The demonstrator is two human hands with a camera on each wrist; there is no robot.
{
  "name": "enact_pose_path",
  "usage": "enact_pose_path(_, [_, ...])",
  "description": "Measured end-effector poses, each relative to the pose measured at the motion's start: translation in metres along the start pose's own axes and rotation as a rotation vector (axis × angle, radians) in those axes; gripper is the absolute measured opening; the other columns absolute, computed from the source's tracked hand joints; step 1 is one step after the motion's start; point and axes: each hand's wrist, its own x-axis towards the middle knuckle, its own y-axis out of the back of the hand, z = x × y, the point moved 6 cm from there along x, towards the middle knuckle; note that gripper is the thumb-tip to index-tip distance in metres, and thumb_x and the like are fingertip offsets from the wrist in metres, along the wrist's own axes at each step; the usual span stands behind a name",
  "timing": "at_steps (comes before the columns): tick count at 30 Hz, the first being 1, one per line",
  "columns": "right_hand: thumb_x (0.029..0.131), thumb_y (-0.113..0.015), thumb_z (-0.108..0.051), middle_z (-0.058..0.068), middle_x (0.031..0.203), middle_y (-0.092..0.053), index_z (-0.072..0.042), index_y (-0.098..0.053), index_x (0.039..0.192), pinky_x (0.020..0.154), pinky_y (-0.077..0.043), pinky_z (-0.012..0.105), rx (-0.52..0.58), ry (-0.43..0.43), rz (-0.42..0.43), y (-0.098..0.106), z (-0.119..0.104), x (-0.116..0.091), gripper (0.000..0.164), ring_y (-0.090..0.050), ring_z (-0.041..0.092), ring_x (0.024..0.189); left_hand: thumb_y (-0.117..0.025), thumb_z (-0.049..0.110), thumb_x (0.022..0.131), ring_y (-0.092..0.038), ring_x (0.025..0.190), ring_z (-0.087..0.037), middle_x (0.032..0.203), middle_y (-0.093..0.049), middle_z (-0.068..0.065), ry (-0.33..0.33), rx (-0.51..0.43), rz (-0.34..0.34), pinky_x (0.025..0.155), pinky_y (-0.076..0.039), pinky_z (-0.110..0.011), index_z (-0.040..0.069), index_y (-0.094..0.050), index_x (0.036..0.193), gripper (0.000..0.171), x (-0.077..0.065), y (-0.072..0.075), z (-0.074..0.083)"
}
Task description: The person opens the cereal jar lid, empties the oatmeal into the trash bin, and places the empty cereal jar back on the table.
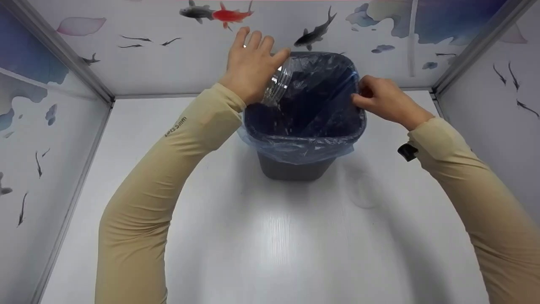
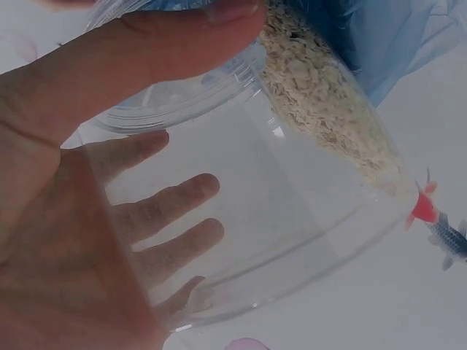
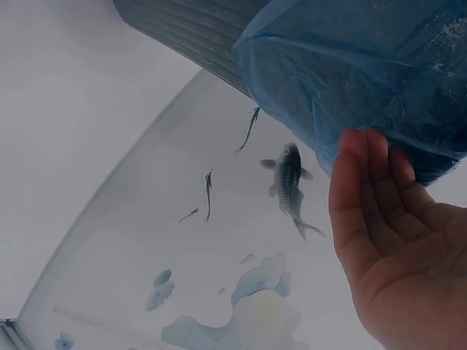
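My left hand (image 1: 253, 67) grips a clear plastic jar (image 1: 279, 82), tilted mouth-down over the left side of a grey trash bin (image 1: 291, 166). In the left wrist view, oat flakes (image 2: 321, 102) lie along one side of the jar toward its mouth, fingers spread behind the clear wall. Bits fall from the mouth into the bin in the head view. A blue plastic bag (image 1: 295, 152) lines the bin and folds over its rim. My right hand (image 1: 386, 99) holds the bin's right rim, its fingertips (image 3: 354, 142) against the bag's outside.
A clear round lid (image 1: 363, 194) lies on the white table (image 1: 270, 240), right of and nearer than the bin. White panels (image 1: 147, 63) printed with fish stand behind the bin and along both sides, joined by metal frame strips (image 1: 63, 50).
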Motion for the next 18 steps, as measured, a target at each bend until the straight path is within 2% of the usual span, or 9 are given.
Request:
enact_pose_path(5, [0.094,-0.052,-0.021,0.01,0.076,-0.052,0.001,-0.054,0.093,0.056,-0.035,0.029,0.002,-0.007,-0.003,-0.0002,0.0,0.0002,0.022,-0.043,0.022,0.065,-0.069,0.003,0.076,-0.031,0.13,-0.038,0.137,-0.04,-0.018,-0.003,-0.014,0.0,0.112,-0.011,-0.05,0.019,-0.037,0.143,0.077,0.0,0.0011,0.0])
enact_pose_path(12, [0.094,-0.052,-0.023,0.01,0.079,-0.053,0.001,-0.055,0.095,0.056,-0.035,0.027,0.016,-0.016,-0.005,-0.0003,-0.0015,-0.0001,0.024,-0.045,0.022,0.067,-0.065,-0.001,0.079,-0.029,0.131,-0.038,0.139,-0.039,-0.018,-0.014,-0.019,-0.039,0.113,-0.009,-0.051,0.019,-0.034,0.146,0.076,0.0014,0.0027,0.0022])
enact_pose_path(18, [0.095,-0.051,-0.025,0.01,0.081,-0.053,0.001,-0.055,0.098,0.056,-0.035,0.027,0.027,-0.024,-0.007,0.0002,-0.0024,0.0,0.026,-0.045,0.022,0.068,-0.065,-0.003,0.08,-0.028,0.132,-0.038,0.139,-0.039,-0.018,-0.02,-0.009,-0.026,0.114,-0.008,-0.049,0.02,-0.036,0.145,0.075,0.0036,0.0059,0.0049])
